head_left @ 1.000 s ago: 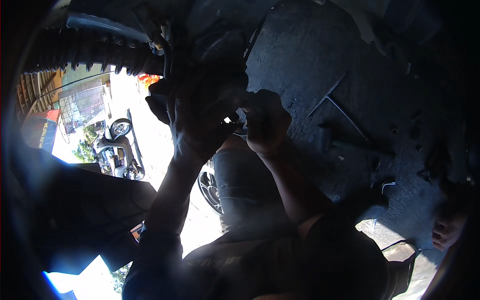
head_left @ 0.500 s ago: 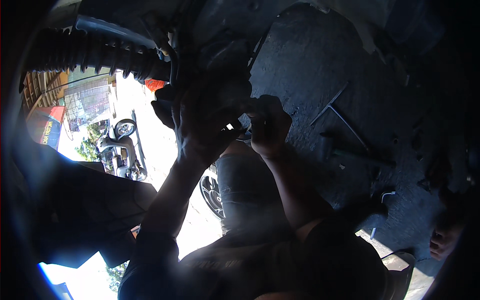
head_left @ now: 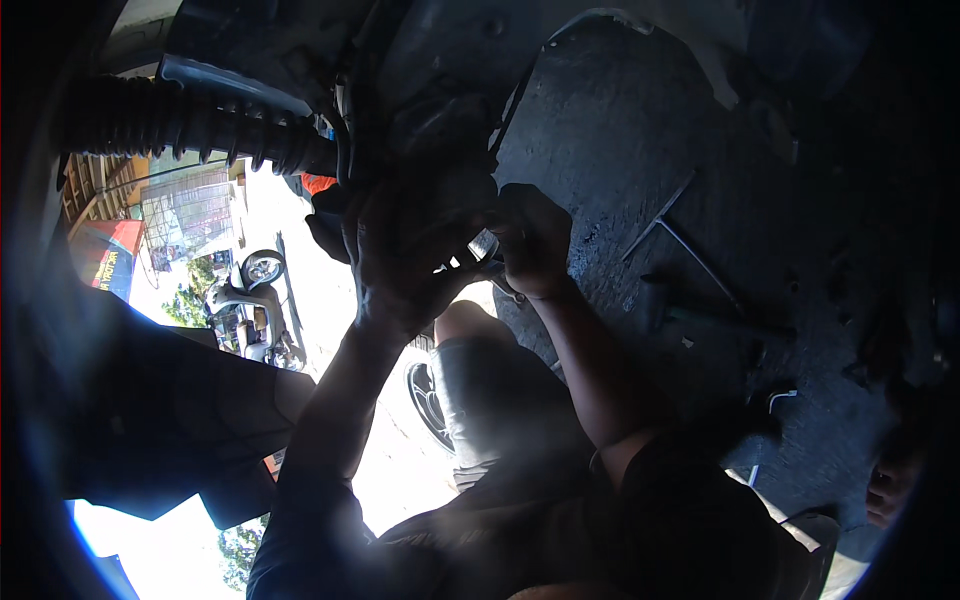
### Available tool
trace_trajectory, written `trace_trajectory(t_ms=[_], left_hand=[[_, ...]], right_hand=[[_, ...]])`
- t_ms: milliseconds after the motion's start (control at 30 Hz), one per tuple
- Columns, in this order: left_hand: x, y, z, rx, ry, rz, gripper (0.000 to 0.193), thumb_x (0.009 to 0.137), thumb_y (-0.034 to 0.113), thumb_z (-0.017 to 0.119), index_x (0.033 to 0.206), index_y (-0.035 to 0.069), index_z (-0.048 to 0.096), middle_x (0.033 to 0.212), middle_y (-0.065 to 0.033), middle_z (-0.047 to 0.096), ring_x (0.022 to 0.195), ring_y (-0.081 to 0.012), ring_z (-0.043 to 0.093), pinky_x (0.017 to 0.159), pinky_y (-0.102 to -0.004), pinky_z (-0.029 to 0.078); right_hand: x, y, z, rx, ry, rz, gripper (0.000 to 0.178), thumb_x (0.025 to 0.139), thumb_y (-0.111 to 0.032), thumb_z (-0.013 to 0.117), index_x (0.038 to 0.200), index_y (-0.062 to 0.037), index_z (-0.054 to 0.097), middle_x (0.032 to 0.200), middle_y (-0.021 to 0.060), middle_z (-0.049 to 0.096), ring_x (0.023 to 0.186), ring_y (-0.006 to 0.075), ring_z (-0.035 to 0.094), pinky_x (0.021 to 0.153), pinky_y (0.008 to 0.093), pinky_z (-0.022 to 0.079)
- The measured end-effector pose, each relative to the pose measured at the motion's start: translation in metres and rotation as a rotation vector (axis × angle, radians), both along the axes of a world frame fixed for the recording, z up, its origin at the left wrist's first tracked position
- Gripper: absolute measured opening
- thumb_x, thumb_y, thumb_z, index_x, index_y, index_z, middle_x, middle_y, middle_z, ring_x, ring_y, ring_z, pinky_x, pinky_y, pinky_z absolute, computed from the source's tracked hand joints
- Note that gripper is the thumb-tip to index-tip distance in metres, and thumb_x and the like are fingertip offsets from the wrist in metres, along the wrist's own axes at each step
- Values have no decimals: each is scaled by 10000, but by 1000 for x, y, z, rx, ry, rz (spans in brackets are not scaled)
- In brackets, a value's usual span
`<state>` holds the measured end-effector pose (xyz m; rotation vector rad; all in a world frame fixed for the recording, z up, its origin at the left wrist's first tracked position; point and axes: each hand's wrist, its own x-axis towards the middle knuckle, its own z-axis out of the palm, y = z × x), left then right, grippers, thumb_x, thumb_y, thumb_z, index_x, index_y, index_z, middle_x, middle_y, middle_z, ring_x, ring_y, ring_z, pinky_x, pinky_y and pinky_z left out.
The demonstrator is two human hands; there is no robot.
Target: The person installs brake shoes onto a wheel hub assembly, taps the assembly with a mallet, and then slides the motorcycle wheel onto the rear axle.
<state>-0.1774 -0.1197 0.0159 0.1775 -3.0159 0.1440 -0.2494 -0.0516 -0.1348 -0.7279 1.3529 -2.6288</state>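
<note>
Looking down over a dark shirt (head_left: 480, 548) and a bent trouser leg (head_left: 505, 400). Stretching both bare forearms (head_left: 345, 415) up toward a dark part (head_left: 445, 130) at upper centre, deep in shadow. Laying the left hand (head_left: 385, 265) along the lower left of the part, apparently touching, with outlines merging. Curling the right hand (head_left: 537, 240) at the lower right of the part, just beside the left. Losing the fingers of both hands in darkness: impossible to tell, apart, together or clamped. Letting bright light through small gaps between the hands. Meeting a black coil spring (head_left: 200, 120) at upper left, slanting in toward the part. Finding on the dark floor (head_left: 590, 130), to the right, a T-shaped tool (head_left: 698, 257), a hammer-shaped tool (head_left: 653, 300) near it and a bent metal rod (head_left: 783, 395) lower down. Looking out leftward, into glare, at a wheel (head_left: 428, 405), a parked motorbike (head_left: 245, 315), and a red banner (head_left: 112, 248).
</note>
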Motion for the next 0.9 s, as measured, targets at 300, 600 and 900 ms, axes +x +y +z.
trace_trajectory(t_ms=[300, 600, 900], left_hand=[[-4, 7, 5, 9, -69, 123, 677, 581, 375, 855, 1166, 92, 665, 1275, -129, 559, 1229, -332, 480, 996, -452, 369], [22, -12, -16, -89, 32, 28, 998, 591, 352, 864, 1438, 84, 410, 1333, -201, 475, 1182, -383, 492, 941, -489, 421], [7, -8, -11, -143, 103, -72, 963, 536, 260, 865, 1395, 87, 467, 1253, -188, 524, 1129, -381, 511, 940, -494, 428]], right_hand=[[-3, -1, -7, 82, -56, 8, 59, 812, -40, 669, 857, -6, 688, 856, 91, 657, 748, 173, 636, 676, 291, 505], [-15, 13, -3, 170, -13, 108, 110, 794, -10, 679, 884, -51, 727, 865, 80, 702, 764, 154, 681, 677, 267, 531], [-32, 29, 2, 401, 440, 49, 103, 864, -152, 669, 918, -95, 735, 802, 81, 692, 685, 166, 681, 577, 277, 521]])
